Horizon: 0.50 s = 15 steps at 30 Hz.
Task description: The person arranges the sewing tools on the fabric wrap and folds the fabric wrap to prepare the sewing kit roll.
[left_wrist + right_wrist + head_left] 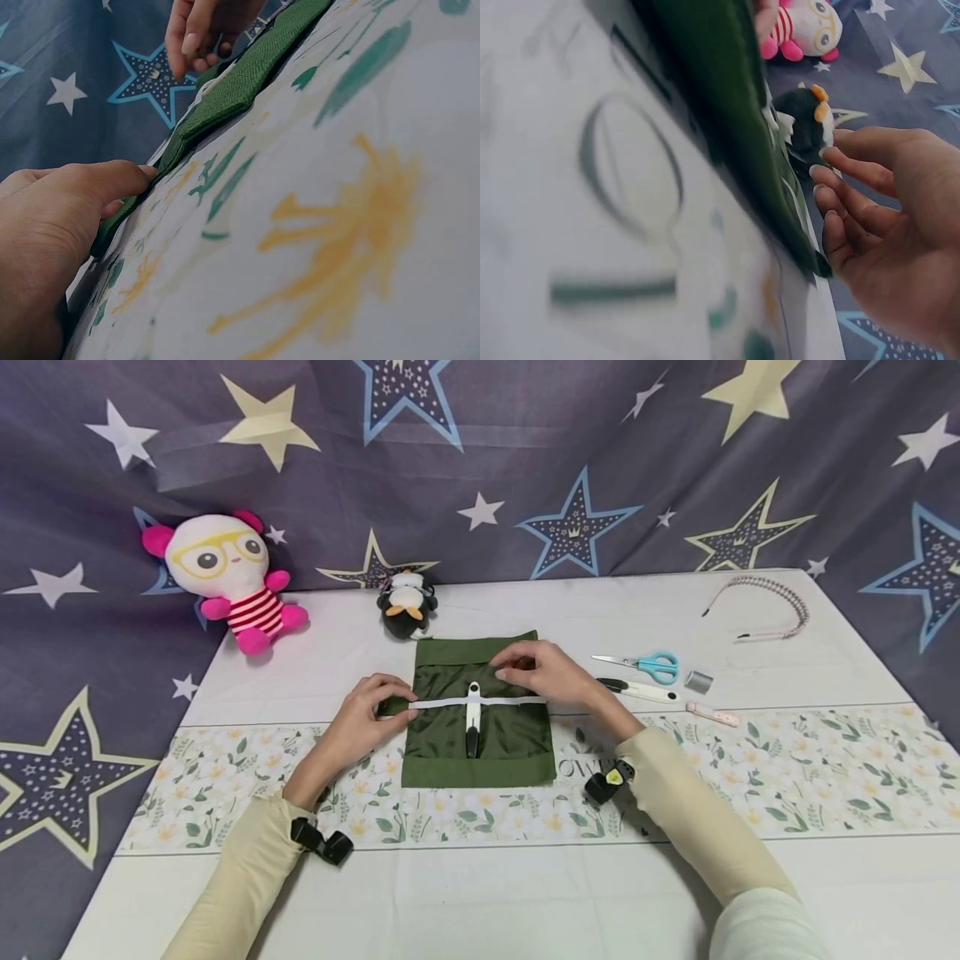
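Observation:
A dark green piece of cloth [525,772] with folded hems lies flat on the table. Across its middle runs a narrow white strip [442,702]. A slim white tool [473,714] with a black tip and a round hole at the other end lies crosswise at the strip. My left hand [364,714] pinches the cloth's left edge beside the strip's end; in the left wrist view its thumb [124,176] rests along the green edge. Over the cloth's upper right is my right hand [551,672], fingers loosely bent and holding nothing, as the right wrist view shows.
Right of the cloth lie blue-handled scissors [658,667], a second white tool [648,691], a grey spool [698,682] and a small pink stick [712,714]. A headband [787,602] is farther back. A penguin toy [406,603] and a pink plush toy [240,581] sit behind at left.

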Each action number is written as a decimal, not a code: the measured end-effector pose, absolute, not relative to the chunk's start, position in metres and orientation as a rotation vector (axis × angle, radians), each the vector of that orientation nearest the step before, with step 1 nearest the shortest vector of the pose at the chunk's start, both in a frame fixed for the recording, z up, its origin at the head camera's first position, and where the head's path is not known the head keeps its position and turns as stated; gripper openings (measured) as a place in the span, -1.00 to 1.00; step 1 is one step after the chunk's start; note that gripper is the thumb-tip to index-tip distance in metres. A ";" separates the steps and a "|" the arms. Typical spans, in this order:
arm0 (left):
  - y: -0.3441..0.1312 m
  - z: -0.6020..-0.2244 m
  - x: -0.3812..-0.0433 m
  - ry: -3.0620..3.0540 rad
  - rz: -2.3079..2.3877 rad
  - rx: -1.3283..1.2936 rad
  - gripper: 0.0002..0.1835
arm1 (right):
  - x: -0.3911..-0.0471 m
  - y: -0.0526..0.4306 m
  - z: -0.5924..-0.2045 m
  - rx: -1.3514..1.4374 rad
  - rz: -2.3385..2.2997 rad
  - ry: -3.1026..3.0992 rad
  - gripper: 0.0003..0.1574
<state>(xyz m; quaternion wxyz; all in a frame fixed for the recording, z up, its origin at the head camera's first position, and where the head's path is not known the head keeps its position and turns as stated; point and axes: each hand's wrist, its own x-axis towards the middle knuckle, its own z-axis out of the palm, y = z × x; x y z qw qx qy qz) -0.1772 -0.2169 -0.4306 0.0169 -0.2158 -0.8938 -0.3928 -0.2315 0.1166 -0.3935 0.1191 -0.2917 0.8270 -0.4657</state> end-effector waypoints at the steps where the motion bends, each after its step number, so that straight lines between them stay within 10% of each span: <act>1: -0.217 -0.431 -0.177 -2.779 -1.220 -0.671 -0.76 | -0.231 0.121 -0.394 -0.844 -1.370 2.424 -0.66; 15: -0.216 -0.432 -0.178 -2.788 -1.212 -0.671 -0.74 | -0.218 0.192 -0.392 -0.639 -1.436 2.569 -0.67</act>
